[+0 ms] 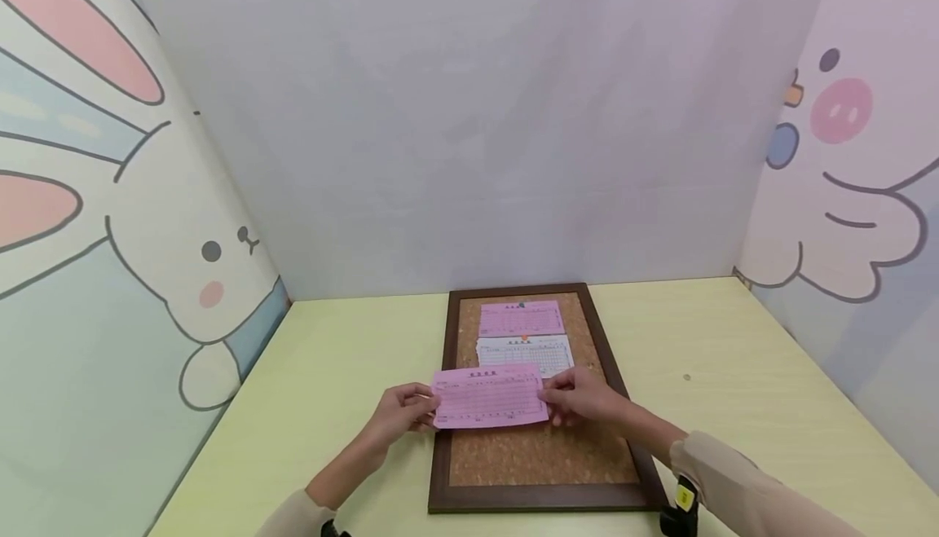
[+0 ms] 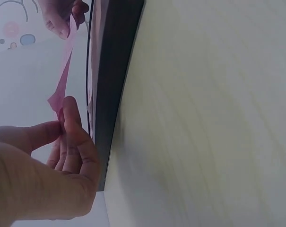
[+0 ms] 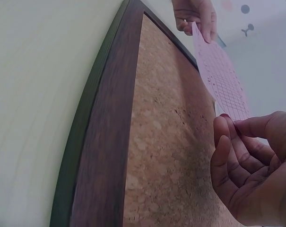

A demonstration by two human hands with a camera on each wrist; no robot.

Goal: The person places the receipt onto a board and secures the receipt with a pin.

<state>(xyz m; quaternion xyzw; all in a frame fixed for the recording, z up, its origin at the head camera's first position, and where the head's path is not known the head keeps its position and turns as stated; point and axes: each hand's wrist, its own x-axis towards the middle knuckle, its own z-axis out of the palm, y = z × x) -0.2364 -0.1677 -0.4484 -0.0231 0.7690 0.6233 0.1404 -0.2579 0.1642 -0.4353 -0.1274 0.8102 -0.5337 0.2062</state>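
A pink printed form (image 1: 490, 397) is held out above a cork board (image 1: 543, 459) with a dark wooden frame. My left hand (image 1: 402, 416) pinches the form's left edge between thumb and fingers. At its right edge my right hand (image 1: 583, 397) pinches it the same way. In the right wrist view the pink form (image 3: 221, 75) stretches between both hands, raised off the cork. Farther up the board lie a white form (image 1: 524, 354), partly hidden behind the held one, and another pink form (image 1: 521, 319). An orange pin (image 1: 524, 338) and a dark pin (image 1: 522, 305) sit at their top edges.
The board lies on a pale yellow table (image 1: 352, 333). A small round spot or object (image 1: 686, 377) is on the table to the right. Walls stand on three sides; a rabbit drawing (image 1: 191, 244) marks the left one.
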